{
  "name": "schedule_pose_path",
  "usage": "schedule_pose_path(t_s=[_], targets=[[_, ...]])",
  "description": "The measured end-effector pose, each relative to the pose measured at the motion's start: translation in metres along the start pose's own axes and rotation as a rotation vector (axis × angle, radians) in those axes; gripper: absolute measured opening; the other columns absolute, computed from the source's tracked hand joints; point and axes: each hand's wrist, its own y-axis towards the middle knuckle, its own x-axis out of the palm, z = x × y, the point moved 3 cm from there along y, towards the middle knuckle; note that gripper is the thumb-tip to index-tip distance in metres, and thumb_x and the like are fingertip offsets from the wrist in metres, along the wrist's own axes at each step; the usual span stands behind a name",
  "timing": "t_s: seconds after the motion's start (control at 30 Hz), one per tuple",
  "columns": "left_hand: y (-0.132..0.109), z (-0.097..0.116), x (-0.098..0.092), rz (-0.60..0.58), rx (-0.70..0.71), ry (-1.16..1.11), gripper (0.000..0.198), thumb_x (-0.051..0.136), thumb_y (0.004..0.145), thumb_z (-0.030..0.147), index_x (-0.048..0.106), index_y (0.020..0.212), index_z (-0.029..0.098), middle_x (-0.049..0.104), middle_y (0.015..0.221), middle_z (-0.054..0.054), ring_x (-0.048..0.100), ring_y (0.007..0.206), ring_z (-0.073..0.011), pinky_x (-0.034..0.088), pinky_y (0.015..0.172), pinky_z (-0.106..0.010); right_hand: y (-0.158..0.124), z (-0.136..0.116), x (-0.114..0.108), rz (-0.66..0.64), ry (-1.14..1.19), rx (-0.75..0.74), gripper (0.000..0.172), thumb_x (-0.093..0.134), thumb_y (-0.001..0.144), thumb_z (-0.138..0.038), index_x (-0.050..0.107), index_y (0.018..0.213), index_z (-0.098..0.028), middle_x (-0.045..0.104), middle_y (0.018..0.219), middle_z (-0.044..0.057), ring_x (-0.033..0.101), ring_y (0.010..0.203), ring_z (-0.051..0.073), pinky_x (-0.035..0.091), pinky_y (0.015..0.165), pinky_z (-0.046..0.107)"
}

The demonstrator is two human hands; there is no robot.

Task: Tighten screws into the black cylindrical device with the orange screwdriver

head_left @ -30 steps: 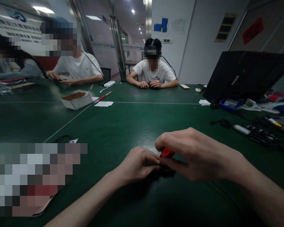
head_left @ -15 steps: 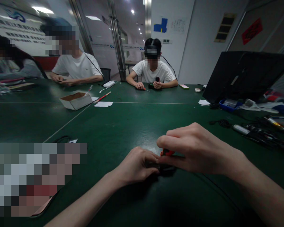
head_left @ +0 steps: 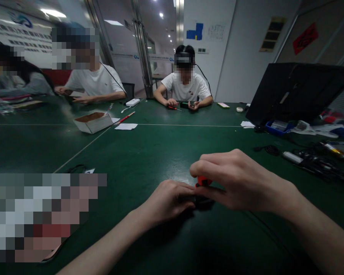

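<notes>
My left hand point(head_left: 172, 198) is closed around one end of a dark, flat device point(head_left: 203, 202) low over the green table. The device is mostly hidden by my fingers, so its kind does not show. My right hand point(head_left: 223, 179) grips a screwdriver point(head_left: 204, 180) by its red and black handle, between thumb and fingers. The handle stands above the device beside my left fingertips; the shaft and tip are hidden. A thin black cable point(head_left: 271, 228) runs over the table under my right forearm.
A pixelated patch point(head_left: 46, 217) covers something at the near left. Beyond stand an open white box point(head_left: 93, 124) and papers point(head_left: 126, 126). A black monitor point(head_left: 301, 91), blue tray point(head_left: 278, 128) and tangled cables point(head_left: 312, 158) lie right. People sit across the table point(head_left: 160, 149).
The screwdriver's handle has turned, showing more red. Both my hands stay almost in place. The person opposite has lowered the hand that was holding up a dark item.
</notes>
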Motion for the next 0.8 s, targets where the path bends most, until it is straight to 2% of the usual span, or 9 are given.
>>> schedule_pose_path(t_s=[0.13,0.27,0.33,0.5,0.63,0.8], targets=[[0.0008,0.0022,-0.0004,0.016,0.007,-0.010,0.011,0.063,0.085,0.015,0.072,0.091,0.020,0.072,0.086,-0.001,0.066,0.076,-0.0169,0.044,0.064,-0.021,0.0019,0.0008,-0.0007,0.004,-0.068,-0.004,0.014,0.056,0.092,-0.031,0.052,0.087,-0.019,0.057,0.075,-0.001,0.046,0.060,0.010,0.025,0.052,0.025],[0.0003,0.0050,-0.0008,0.016,0.033,-0.028,0.013,0.061,0.086,0.012,0.070,0.091,0.018,0.071,0.089,-0.002,0.067,0.079,-0.0172,0.046,0.067,-0.022,-0.0007,0.0007,-0.0025,-0.043,0.085,0.035,0.014,0.059,0.087,-0.022,0.050,0.098,-0.018,0.060,0.089,0.000,0.052,0.072,0.011,0.032,0.056,0.023],[-0.0007,0.0051,-0.0005,0.021,0.044,-0.004,0.015,0.060,0.087,0.011,0.070,0.096,0.018,0.071,0.093,-0.003,0.067,0.081,-0.0173,0.046,0.069,-0.022,-0.0020,0.0005,-0.0033,-0.040,0.117,0.044,0.017,0.056,0.087,-0.017,0.048,0.103,-0.018,0.060,0.089,-0.001,0.052,0.071,0.010,0.033,0.058,0.023],[-0.0028,0.0037,0.0019,0.039,0.043,0.034,0.021,0.061,0.087,0.011,0.069,0.104,0.020,0.071,0.104,-0.004,0.068,0.089,-0.0191,0.049,0.075,-0.024,-0.0007,0.0031,-0.0019,-0.002,-0.020,0.047,0.009,0.056,0.091,-0.024,0.050,0.096,-0.020,0.057,0.079,-0.003,0.049,0.062,0.010,0.029,0.053,0.024],[-0.0033,0.0030,0.0029,0.050,0.037,0.039,0.026,0.061,0.086,0.010,0.066,0.109,0.020,0.071,0.106,-0.004,0.068,0.090,-0.0189,0.049,0.076,-0.025,0.0001,0.0056,-0.0021,-0.005,-0.138,0.066,0.015,0.059,0.089,-0.031,0.051,0.084,-0.020,0.052,0.070,-0.004,0.042,0.056,0.010,0.023,0.050,0.025],[-0.0030,0.0046,0.0023,0.031,0.048,0.055,0.020,0.059,0.088,0.011,0.068,0.104,0.020,0.070,0.104,-0.004,0.067,0.089,-0.0187,0.049,0.074,-0.024,-0.0015,0.0036,-0.0049,-0.046,0.082,0.084,0.016,0.057,0.085,-0.016,0.049,0.098,-0.019,0.058,0.088,-0.002,0.050,0.069,0.010,0.032,0.057,0.022]])
